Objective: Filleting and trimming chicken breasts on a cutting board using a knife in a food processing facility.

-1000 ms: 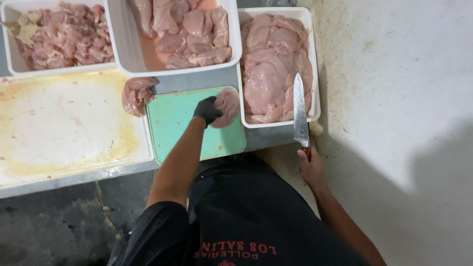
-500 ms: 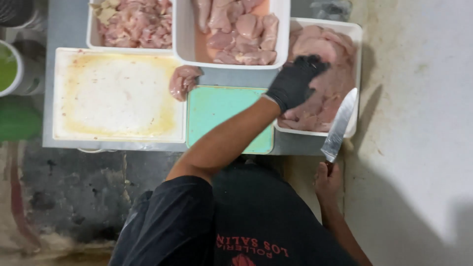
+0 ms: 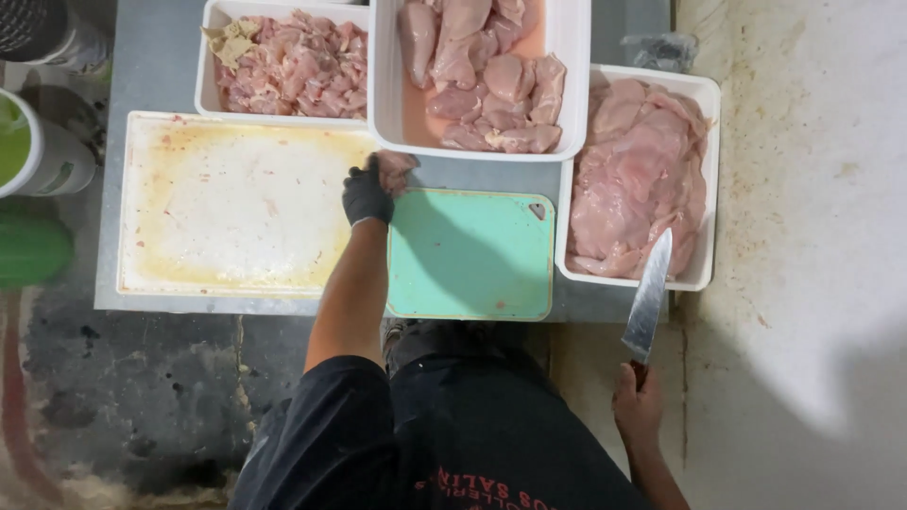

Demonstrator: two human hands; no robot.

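Note:
My left hand [image 3: 367, 194], in a black glove, grips a raw chicken piece [image 3: 395, 170] at the far left corner of the green cutting board [image 3: 470, 255]. My right hand [image 3: 638, 406] is bare and holds a large knife [image 3: 648, 297] by its handle, off the table's near right corner, blade pointing away from me over the rim of the right tray. The board itself is bare.
Three white trays of raw chicken stand at the back: small cuts [image 3: 203, 85], pieces in liquid [image 3: 383, 113], flat fillets [image 3: 707, 189]. A stained white board [image 3: 236, 203] lies left. A green-filled cup [image 3: 42, 151] stands at the far left. A pale wall runs along the right.
My left hand moved from the fillet tray on the right across to the board's left corner and took hold of the chicken piece there. The knife stayed low at the right.

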